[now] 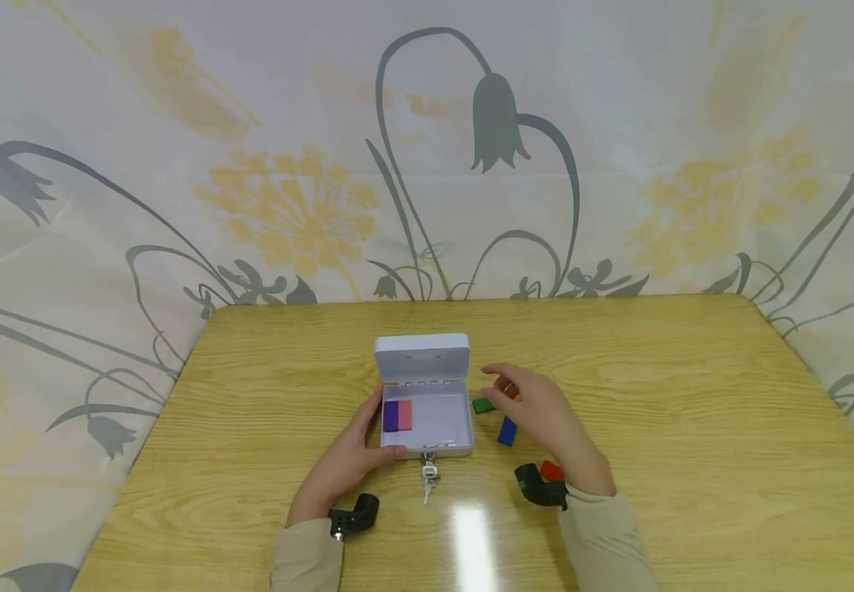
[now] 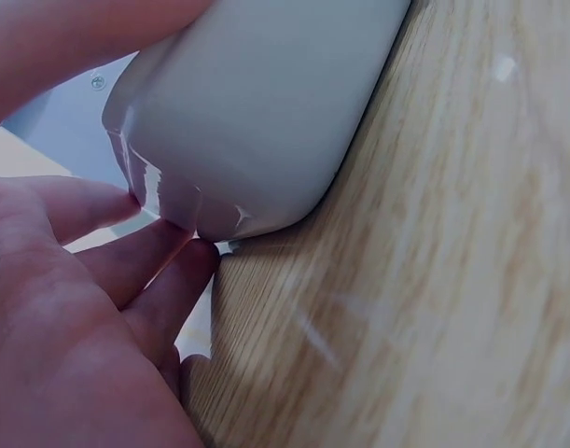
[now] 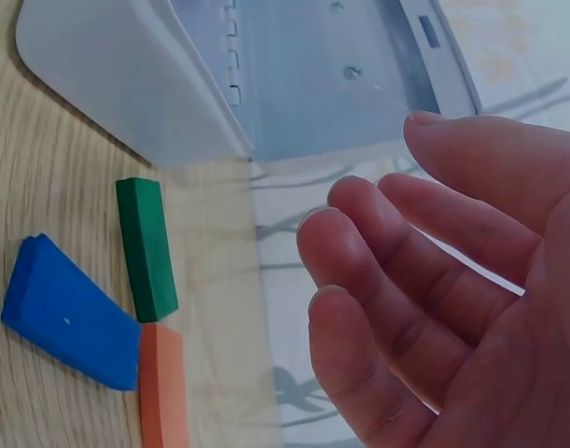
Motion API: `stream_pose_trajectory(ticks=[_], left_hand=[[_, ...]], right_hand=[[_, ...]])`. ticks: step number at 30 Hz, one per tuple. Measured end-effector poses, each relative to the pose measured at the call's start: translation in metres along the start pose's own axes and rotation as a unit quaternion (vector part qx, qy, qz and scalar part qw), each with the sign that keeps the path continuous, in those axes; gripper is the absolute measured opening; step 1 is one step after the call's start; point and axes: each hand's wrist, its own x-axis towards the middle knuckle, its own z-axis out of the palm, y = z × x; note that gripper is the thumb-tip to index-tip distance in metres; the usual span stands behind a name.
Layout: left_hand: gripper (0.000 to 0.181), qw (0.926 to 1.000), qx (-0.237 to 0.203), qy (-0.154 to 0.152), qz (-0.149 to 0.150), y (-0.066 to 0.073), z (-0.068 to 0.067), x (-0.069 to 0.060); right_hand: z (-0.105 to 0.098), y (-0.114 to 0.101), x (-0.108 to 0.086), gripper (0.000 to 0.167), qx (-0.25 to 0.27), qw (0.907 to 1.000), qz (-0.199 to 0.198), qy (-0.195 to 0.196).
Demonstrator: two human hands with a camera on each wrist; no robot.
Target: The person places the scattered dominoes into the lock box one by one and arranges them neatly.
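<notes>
A white metal cash box [image 1: 450,419] stands on the table with its lid [image 1: 422,362] raised. Inside at its left lie a purple block [image 1: 391,416] and a pink block [image 1: 405,415], side by side. My left hand [image 1: 345,460] grips the box from the left, thumb on the front rim and fingers along the left side. To the right of the box my right hand [image 1: 545,411] hovers with loosely bent fingers, holding nothing. Near it on the table are a green block [image 3: 146,250], a blue block [image 3: 72,313] and an orange block [image 3: 163,385].
Keys [image 1: 428,475] hang from the lock at the box's front. A red block [image 1: 551,471] lies beside the right wrist, partly hidden. The wooden table [image 1: 693,427] meets a patterned cloth [image 1: 427,205] at its back and sides.
</notes>
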Motion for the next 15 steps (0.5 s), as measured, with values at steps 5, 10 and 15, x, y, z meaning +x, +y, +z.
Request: stream_pose_trajectory(ticks=[5,10,15], left_hand=[[0.099,1.0,0.005,0.0,0.002,-0.001,0.001,-0.001],[0.099,0.9999,0.015,0.005,0.001,0.0,0.0,-0.001],[0.099,0.9998,0.021,0.002,0.001,0.0,0.0,-0.001]], right_hand=[[-0.002,0.002,-0.004,0.035,-0.004,0.9999,0.009,0.004],[-0.002,0.005,-0.007,0.034,-0.014,0.9998,0.011,0.006],[-0.002,0.008,-0.012,0.035,-0.014,0.9996,0.025,-0.002]])
